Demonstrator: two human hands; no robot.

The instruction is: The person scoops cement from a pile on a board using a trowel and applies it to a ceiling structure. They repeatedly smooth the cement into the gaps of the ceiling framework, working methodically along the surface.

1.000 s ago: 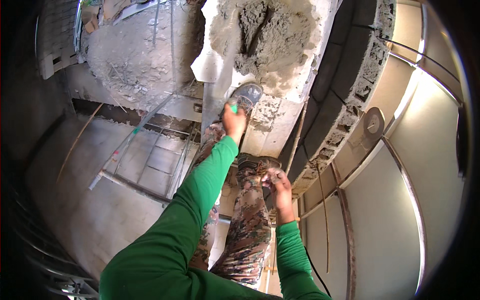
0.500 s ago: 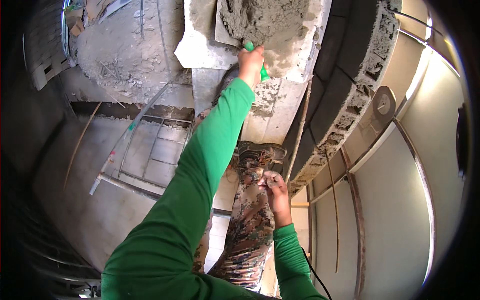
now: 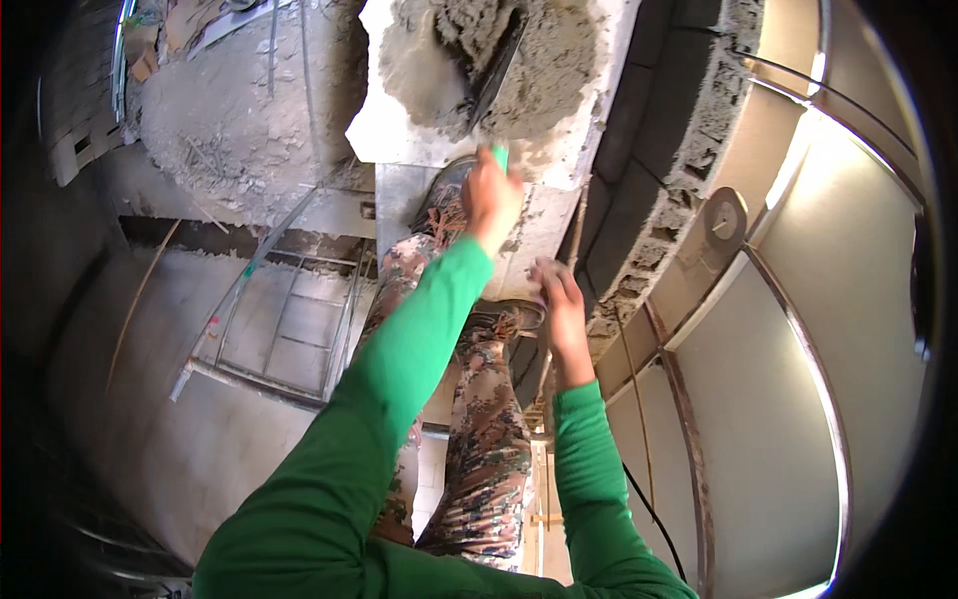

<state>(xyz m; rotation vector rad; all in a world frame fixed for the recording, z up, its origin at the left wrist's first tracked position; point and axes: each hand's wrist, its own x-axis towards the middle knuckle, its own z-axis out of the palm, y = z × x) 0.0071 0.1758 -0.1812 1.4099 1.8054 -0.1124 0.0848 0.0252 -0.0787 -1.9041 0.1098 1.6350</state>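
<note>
Your left hand (image 3: 492,203) grips trowel (image 3: 499,78) by green handle (image 3: 500,156), long axis toward far mortar (image 3: 559,80); right hand (image 3: 562,304) hangs near right, grasp unclear.

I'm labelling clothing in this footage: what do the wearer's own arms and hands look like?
Both arms wear long green sleeves, creased, ending near the wrists. The left hand and right hand are bare, without gloves.
</note>
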